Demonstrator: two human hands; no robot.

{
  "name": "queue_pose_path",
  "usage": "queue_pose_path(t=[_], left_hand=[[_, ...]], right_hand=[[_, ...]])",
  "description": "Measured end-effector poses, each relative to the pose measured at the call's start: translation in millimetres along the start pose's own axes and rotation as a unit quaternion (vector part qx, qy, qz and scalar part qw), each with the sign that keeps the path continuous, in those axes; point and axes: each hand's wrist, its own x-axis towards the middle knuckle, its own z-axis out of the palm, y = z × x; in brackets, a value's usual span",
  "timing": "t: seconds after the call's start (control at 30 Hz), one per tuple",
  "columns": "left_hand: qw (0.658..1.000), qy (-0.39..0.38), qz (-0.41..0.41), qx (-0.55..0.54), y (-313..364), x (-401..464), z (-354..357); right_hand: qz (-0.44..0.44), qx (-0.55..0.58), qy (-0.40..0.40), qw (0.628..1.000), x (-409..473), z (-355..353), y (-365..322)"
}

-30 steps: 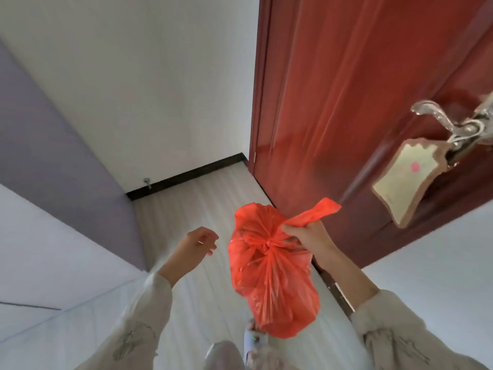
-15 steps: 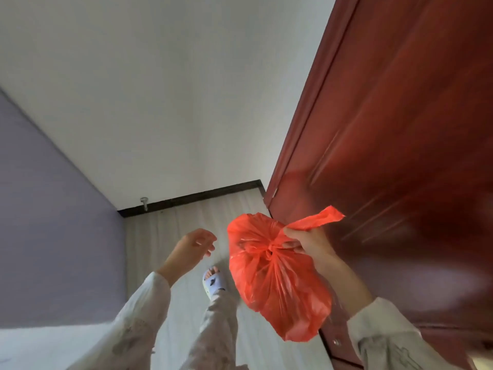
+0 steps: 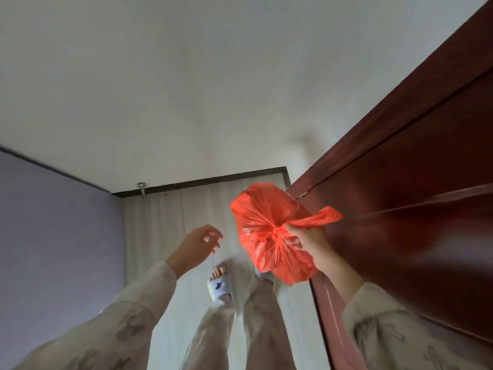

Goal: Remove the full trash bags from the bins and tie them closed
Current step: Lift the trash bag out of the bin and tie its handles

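Beside the dark red door, the right hand grips the red trash bag at its knotted neck, fingers clenched around the gathered plastic (one loose end sticks out toward the door). The bag hangs above the pale floor. The left hand hovers nearby, empty, fingers loosely curled.

One head-worn view looks steeply down, close over both arms, to the floor, wall and door.
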Motion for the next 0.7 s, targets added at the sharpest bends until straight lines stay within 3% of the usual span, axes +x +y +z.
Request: queue_pose_path(t=[0.3, 0.47, 0.7], left_hand=[[0.997, 0.056, -0.052, 0.014, -75.7, 164.8, 3.5], [0.995, 0.056, -0.08, -0.026, -122.1, 241.3, 48.9], [0.988, 0.021, -0.132, -0.077, -171.4, 288.1, 113.1]], right_hand=[[-0.037, -0.191, -0.071, 0.978, 224.4, 52.1, 24.1], [-0.049, -0.254, -0.072, 0.963, 340.4, 88.4, 50.7], [0.05, -0.133, 0.009, 0.99, 436.8, 102.6, 59.9]])
